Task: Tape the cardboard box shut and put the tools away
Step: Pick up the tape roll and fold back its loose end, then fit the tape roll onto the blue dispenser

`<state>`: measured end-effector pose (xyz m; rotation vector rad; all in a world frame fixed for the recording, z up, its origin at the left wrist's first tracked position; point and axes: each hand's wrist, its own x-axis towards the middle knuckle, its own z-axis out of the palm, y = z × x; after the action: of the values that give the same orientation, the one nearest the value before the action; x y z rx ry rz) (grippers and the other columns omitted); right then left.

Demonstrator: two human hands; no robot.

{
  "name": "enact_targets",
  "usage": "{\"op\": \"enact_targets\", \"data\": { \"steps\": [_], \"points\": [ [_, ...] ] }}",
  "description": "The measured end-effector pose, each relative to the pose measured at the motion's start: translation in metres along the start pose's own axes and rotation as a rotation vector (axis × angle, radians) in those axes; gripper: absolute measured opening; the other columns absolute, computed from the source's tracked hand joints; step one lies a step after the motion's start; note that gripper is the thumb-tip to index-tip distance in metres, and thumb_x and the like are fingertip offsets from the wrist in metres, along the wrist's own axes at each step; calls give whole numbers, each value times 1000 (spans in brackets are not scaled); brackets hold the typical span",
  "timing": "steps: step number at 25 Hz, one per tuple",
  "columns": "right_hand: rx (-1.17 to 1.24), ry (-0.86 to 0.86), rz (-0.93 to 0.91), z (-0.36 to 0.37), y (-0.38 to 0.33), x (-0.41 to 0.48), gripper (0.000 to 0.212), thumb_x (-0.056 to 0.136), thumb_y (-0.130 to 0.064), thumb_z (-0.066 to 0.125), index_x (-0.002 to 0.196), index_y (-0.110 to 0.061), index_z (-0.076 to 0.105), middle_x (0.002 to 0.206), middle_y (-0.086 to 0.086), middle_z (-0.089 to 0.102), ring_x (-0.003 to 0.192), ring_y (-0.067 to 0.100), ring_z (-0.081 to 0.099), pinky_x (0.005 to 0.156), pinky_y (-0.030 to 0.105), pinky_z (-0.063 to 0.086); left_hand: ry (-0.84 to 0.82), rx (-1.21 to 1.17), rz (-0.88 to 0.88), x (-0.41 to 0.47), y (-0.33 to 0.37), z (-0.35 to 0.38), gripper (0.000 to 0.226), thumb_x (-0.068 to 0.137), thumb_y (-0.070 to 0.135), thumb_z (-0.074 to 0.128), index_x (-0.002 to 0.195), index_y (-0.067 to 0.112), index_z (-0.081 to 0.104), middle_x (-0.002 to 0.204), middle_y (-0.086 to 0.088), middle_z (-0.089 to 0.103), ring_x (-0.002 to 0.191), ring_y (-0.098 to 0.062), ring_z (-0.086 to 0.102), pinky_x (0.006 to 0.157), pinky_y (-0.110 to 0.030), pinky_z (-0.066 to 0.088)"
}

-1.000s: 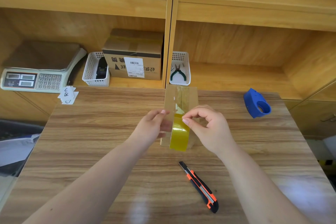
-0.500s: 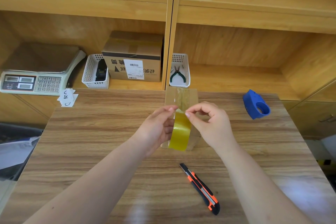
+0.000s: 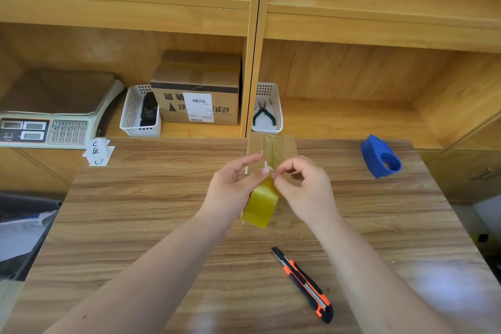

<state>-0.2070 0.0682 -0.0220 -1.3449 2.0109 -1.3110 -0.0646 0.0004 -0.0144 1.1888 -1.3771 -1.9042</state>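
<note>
A small cardboard box stands on the wooden table, with a strip of clear tape running along its top seam. Over its near end I hold a yellow tape roll on edge. My left hand grips the roll from the left. My right hand pinches the loose tape end at the roll's top with thumb and forefinger. An orange and black utility knife lies on the table nearer to me. A blue tape dispenser sits at the table's far right.
Behind the table, a shelf holds a scale, a white basket with a black item, a labelled carton and a white basket with pliers. Paper tags lie at the table's far left corner.
Both hands have risen slightly with the roll. My fingertips have come together at the top of the roll, and the right thumb and forefinger now pinch the tape end.
</note>
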Motion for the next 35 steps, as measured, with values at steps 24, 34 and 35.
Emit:
{"op": "enact_targets", "data": {
  "steps": [24, 34, 35],
  "points": [
    [347, -443, 394, 11, 28, -14, 97, 52, -30, 91, 138, -38, 46, 143, -10, 48, 133, 5, 45, 105, 43, 47, -307, 549, 383, 13, -16, -26, 39, 87, 22, 72, 111, 38, 47, 67, -9, 67, 49, -10, 42, 56, -23, 41],
    [202, -309, 304, 10, 29, -22, 100, 43, -26, 89, 132, -42, 46, 126, -11, 60, 117, 9, 59, 95, 33, 53, -415, 826, 420, 16, -9, -31, 76, 72, 53, 78, 123, 73, 25, 105, 20, 66, 106, 1, 54, 94, -26, 44],
    [210, -296, 300, 9, 30, -22, 100, 42, -28, 88, 132, -41, 45, 126, -13, 60, 117, 7, 58, 93, 27, 53, -387, 834, 413, 19, -9, -32, 82, 67, 55, 81, 124, 73, 26, 117, 22, 62, 116, 1, 46, 100, -26, 39]
  ]
}}
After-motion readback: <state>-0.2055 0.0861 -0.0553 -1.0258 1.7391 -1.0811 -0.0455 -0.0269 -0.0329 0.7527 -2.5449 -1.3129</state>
